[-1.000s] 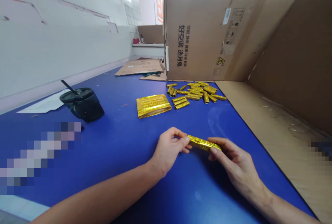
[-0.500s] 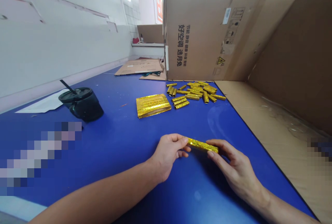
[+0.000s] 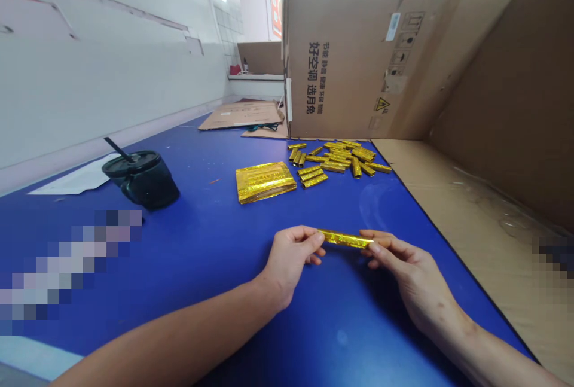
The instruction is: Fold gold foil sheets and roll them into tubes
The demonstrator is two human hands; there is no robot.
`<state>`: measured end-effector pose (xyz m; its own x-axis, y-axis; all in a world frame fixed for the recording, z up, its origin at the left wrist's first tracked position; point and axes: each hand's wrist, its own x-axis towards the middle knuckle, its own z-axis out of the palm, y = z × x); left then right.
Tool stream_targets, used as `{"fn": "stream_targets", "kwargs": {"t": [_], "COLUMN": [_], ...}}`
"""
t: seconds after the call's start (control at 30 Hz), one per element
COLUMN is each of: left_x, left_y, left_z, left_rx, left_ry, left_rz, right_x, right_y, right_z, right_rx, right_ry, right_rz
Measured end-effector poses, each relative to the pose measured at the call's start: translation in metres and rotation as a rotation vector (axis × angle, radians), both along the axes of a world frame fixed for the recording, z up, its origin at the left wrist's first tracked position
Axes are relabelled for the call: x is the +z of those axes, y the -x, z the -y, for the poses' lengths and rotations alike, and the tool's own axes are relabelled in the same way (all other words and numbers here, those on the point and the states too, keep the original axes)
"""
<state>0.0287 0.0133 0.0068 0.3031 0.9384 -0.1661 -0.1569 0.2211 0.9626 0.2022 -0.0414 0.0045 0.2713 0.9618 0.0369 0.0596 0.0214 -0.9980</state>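
Note:
A shiny gold foil strip, folded into a narrow flat tube [image 3: 344, 238], is stretched between my hands above the blue table [image 3: 215, 255]. My left hand [image 3: 293, 255] pinches its left end between thumb and fingers. At the right end, my right hand [image 3: 406, 264] grips it the same way, thumb on the near side. Beyond my hands lies a stack of flat gold foil packets [image 3: 266, 182]. To its right, three gold foil tubes [image 3: 313, 177] lie side by side, and behind them is a loose pile of several more [image 3: 337, 157].
A dark cup [image 3: 150, 180] with a lid and straw stands at the left on a white sheet [image 3: 69, 177]. A large cardboard box [image 3: 354, 64] walls off the back and right. Flat cardboard pieces [image 3: 242, 115] lie at the far end of the table.
My right hand has risen slightly and its thumb now presses nearer the strip's end. The strip has turned closer to level. My left hand has barely moved.

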Motion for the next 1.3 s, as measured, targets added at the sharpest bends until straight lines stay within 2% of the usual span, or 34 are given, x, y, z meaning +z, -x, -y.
{"fn": "stream_targets", "kwargs": {"t": [0.13, 0.23, 0.4, 0.57, 0.7, 0.77, 0.97, 1.2, 1.3], "left_x": [0.001, 0.002, 0.003, 0.001, -0.005, -0.005, 0.007, 0.007, 0.004], "left_y": [-0.002, -0.004, -0.004, -0.002, -0.002, -0.002, -0.004, -0.004, -0.005], "left_z": [0.001, 0.002, 0.002, 0.003, 0.006, 0.007, 0.008, 0.006, 0.007], "left_rx": [-0.008, 0.007, -0.033, -0.024, -0.113, -0.127, -0.074, -0.075, -0.100], "left_ry": [0.015, 0.078, 0.115, -0.098, -0.342, -0.377, -0.147, -0.130, -0.124], "left_rz": [0.003, 0.084, 0.132, 0.028, -0.101, -0.155, -0.101, -0.068, -0.077], "right_x": [-0.002, -0.002, 0.003, 0.006, 0.007, 0.007, 0.008, 0.005, 0.006], "right_y": [0.001, 0.004, 0.006, 0.006, 0.009, 0.011, 0.013, 0.014, 0.015], "right_z": [0.000, -0.001, 0.000, 0.002, 0.003, 0.003, 0.004, 0.004, 0.005], "right_rx": [-0.033, -0.064, -0.021, 0.030, 0.100, 0.116, 0.142, 0.129, 0.175], "right_ry": [0.030, 0.019, 0.039, 0.101, 0.137, 0.156, 0.165, 0.045, 0.079], "right_rz": [-0.076, -0.129, -0.156, -0.202, -0.262, -0.291, -0.270, -0.213, -0.117]}}
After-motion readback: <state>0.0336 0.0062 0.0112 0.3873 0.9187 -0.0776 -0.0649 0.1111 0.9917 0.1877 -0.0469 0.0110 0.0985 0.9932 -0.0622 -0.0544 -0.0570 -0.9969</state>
